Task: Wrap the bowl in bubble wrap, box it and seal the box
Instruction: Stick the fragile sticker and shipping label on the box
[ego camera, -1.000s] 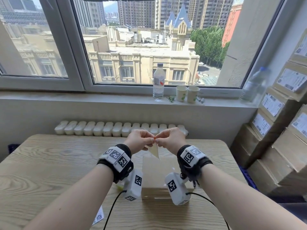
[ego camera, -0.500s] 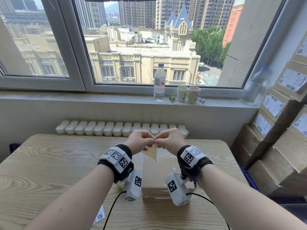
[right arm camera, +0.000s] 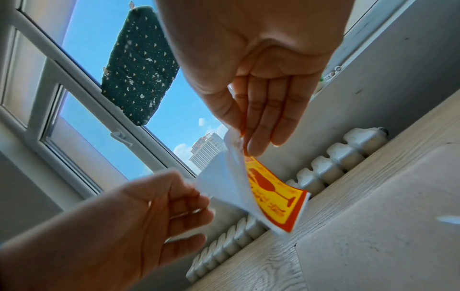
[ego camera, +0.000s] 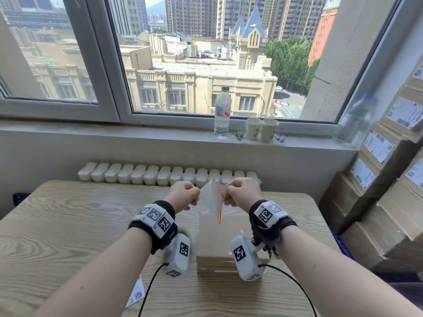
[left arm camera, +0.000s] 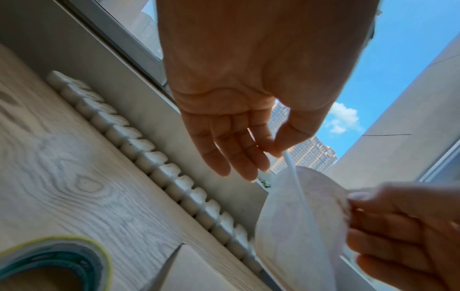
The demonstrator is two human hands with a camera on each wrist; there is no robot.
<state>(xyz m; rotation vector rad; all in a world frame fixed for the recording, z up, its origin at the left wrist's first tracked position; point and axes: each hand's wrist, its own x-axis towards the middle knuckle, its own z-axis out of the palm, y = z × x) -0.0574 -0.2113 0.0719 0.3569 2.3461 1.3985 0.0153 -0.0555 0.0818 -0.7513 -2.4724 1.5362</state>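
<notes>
On the wooden table [ego camera: 68, 225], near its front edge on the left, a slip of paper [ego camera: 136, 294] printed with a square code lies flat; its small print is too small to read. A roll of tape [left arm camera: 52, 263] with a yellowish rim and dark green core lies on the table just left of the box. The left hand [ego camera: 183, 195] is raised above the middle of the table, thumb and forefinger pinching the white backing sheet [right arm camera: 219, 183], the other fingers loosely curled. That sheet is peeled apart from the sticker [right arm camera: 273, 198], a yellow label with an orange border, a wine-glass symbol and orange characters that cannot be read at this angle. The right hand [ego camera: 242, 193] pinches the sticker's top corner between thumb and fingertips, the remaining fingers extended downward. Under both hands the cardboard box [ego camera: 215, 243] stands closed on the middle of the table, towards its front edge; the bowl is not visible. On the windowsill [ego camera: 114, 133] behind, a clear water bottle [ego camera: 222, 110] carries a label with a barcode, and two paper cups [ego camera: 262, 129] with green leaf prints stand just right of it. At the right edge, stacked cardboard cartons [ego camera: 389, 202] bear white shipping labels, their text illegible.
</notes>
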